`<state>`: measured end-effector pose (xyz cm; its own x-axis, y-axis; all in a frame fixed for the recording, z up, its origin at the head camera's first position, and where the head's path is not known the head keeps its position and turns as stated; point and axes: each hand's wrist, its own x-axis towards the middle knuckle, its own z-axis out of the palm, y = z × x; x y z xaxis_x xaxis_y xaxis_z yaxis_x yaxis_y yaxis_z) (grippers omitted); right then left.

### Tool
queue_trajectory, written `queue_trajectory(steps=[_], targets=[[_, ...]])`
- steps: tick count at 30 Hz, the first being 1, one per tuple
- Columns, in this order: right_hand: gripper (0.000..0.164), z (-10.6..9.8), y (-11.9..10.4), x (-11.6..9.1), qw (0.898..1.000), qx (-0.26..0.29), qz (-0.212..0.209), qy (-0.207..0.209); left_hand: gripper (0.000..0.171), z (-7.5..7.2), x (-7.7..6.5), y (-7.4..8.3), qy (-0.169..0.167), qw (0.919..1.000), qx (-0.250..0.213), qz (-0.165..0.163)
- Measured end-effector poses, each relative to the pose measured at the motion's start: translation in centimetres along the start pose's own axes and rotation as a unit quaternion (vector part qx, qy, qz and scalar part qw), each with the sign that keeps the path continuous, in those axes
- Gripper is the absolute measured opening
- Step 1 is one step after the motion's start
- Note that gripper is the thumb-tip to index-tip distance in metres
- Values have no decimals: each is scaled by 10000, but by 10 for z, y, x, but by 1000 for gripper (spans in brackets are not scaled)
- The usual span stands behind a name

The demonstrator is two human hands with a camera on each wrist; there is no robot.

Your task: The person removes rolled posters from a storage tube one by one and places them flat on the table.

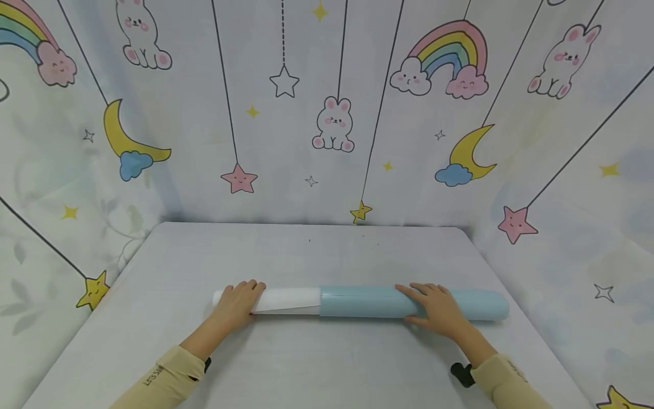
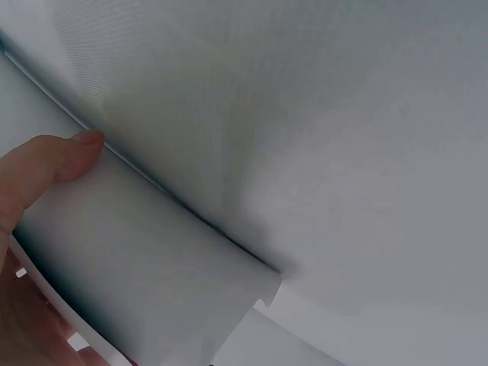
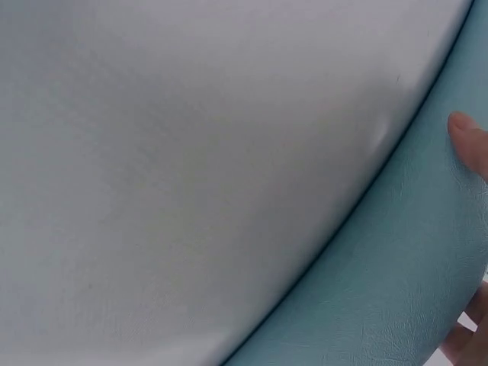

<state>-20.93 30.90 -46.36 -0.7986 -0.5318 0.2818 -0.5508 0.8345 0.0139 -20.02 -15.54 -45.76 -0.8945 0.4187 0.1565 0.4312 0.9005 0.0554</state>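
Note:
A long roll lies crosswise on the white table. Its right part is a light blue roll (image 1: pixel 368 301) with a fine leather-like grain; from its left end extends a white roll (image 1: pixel 293 298) with a loose slanting edge. My left hand (image 1: pixel 237 304) grips the white roll near its left end, the thumb (image 2: pixel 80 156) on the near side and the fingers round the far side. My right hand (image 1: pixel 436 307) holds the blue roll (image 3: pixel 381 259) right of its middle, thumb on the near side, fingers spread over the top and far side.
The white table (image 1: pixel 327 363) has rounded far corners. Behind it and at both sides hangs a pale backdrop (image 1: pixel 291 130) printed with rabbits, stars, moons and rainbows. Small dark specks dot the far part of the tabletop.

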Motion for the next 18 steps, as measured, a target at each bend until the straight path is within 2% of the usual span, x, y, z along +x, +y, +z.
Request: queue_trajectory(steps=[18], targets=[[72, -8, 17, -11, 9996, 192, 179, -47, 55, 3, -2, -4, 103, 9999, 53, 14]])
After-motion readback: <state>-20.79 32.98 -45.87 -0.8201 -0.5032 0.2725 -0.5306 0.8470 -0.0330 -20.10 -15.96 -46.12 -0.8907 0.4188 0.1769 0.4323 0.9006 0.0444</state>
